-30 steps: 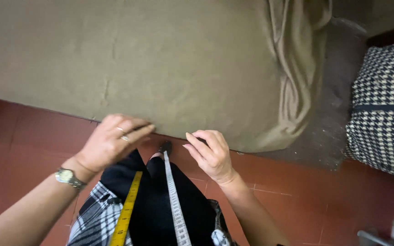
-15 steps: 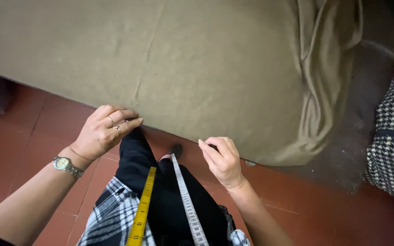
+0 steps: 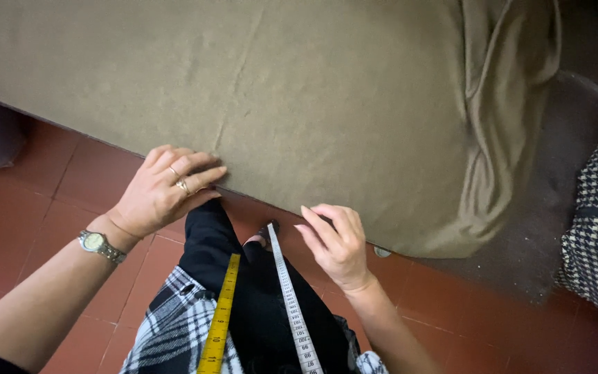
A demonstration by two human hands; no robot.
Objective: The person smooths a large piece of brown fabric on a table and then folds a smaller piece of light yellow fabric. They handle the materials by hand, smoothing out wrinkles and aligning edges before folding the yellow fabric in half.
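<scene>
The cloth (image 3: pixel 299 90) lies spread ahead; both hands, left hand (image 3: pixel 160 190) and right hand (image 3: pixel 337 242), rest at its near edge, the measuring tape (image 3: pixel 288 298) hanging between them.

Left hand (image 3: pixel 157 194): gold rings on two fingers (image 3: pixel 187 179); metal-band wristwatch (image 3: pixel 100 245) with pale dial. Right hand (image 3: pixel 337 242): bare. Black trousers (image 3: pixel 243 298), black-and-white plaid shirt (image 3: pixel 167 332); yellow-and-white measuring tape (image 3: pixel 221 318) hangs down the front.

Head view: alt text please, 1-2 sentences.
Seen from above, a person's left hand and right hand rest on the near edge of a wide olive-brown cloth spread over a table. A yellow-and-white measuring tape hangs from their neck above a red tiled floor.
</scene>
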